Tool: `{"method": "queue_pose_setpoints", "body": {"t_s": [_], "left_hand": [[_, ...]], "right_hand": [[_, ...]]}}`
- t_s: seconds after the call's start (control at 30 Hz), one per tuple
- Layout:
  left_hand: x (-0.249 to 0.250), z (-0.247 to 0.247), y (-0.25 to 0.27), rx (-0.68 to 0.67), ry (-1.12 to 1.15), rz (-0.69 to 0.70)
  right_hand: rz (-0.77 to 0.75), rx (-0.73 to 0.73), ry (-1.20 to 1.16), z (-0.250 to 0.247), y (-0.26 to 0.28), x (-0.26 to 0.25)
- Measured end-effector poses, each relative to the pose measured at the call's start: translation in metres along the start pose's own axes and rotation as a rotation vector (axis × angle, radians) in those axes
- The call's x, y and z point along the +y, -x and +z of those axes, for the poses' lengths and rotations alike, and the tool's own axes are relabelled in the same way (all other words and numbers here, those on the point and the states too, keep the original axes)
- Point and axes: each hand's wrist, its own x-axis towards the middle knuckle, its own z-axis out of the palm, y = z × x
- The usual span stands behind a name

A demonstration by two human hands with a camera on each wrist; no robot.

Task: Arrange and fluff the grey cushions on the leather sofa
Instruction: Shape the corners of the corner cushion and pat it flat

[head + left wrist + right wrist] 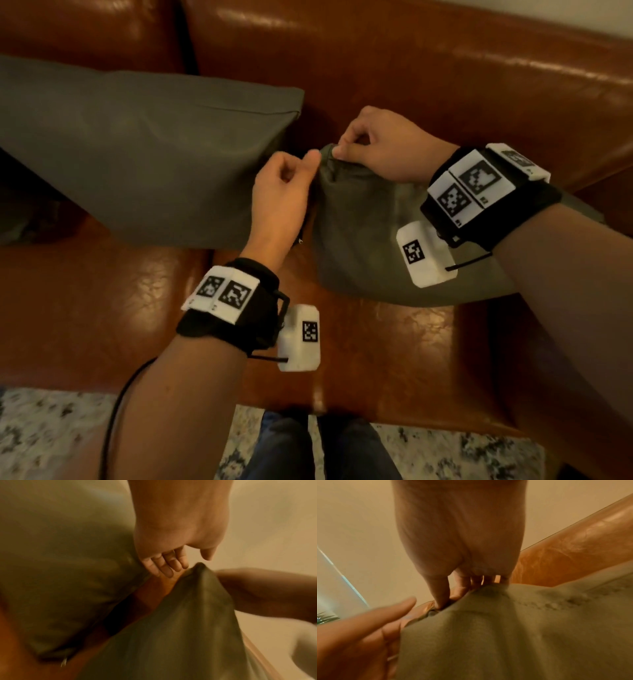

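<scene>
Two grey cushions lie on a brown leather sofa. The larger left cushion leans against the backrest and fills the left of the left wrist view. The right cushion stands on the seat, slumped and creased. My right hand pinches its top corner, thumb in front and fingers behind. My left hand hovers just left of that corner with loosely curled fingers. Its thumb is close to the fabric, and it holds nothing.
The sofa seat shows bare leather in front of both cushions. A patterned rug lies below the sofa's front edge. My legs stand against it. A black cable hangs from my left forearm.
</scene>
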Motion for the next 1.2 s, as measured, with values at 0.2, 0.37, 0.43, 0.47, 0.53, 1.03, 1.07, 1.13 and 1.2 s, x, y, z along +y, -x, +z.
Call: {"method": "queue_pose_setpoints", "body": {"t_s": [0.2, 0.37, 0.43, 0.47, 0.53, 1.03, 1.07, 1.13, 1.2], "left_hand": [[-0.003, 0.0, 0.013, 0.034, -0.185, 0.175], [-0.009, 0.001, 0.023, -0.012, 0.081, 0.087], [-0.015, 0.001, 0.02, 0.016, 0.281, -0.06], [-0.015, 0.002, 0.018, 0.058, 0.352, -0.132], [-0.013, 0.003, 0.008, 0.151, 0.355, -0.221], [-0.002, 0.019, -0.02, 0.22, 0.069, -0.084], [0.002, 0.019, -0.019, 0.253, 0.052, -0.06], [0.009, 0.019, -0.012, 0.319, -0.022, 0.008], [0.016, 0.016, -0.001, 0.359, -0.138, 0.153]], "right_hand": [[0.06, -0.053, -0.096, 0.007, -0.004, -0.009], [0.157, 0.034, -0.291, 0.01, -0.006, -0.013], [0.158, 0.147, -0.354, 0.01, -0.004, -0.009], [0.136, 0.185, -0.358, 0.012, 0.0, -0.006], [0.077, 0.225, -0.312, 0.022, 0.01, 0.001], [0.116, 0.313, 0.229, 0.061, 0.066, 0.057], [0.116, 0.309, 0.229, 0.061, 0.066, 0.059], [0.124, 0.304, 0.217, 0.061, 0.067, 0.061], [0.132, 0.306, 0.187, 0.057, 0.07, 0.061]]}}
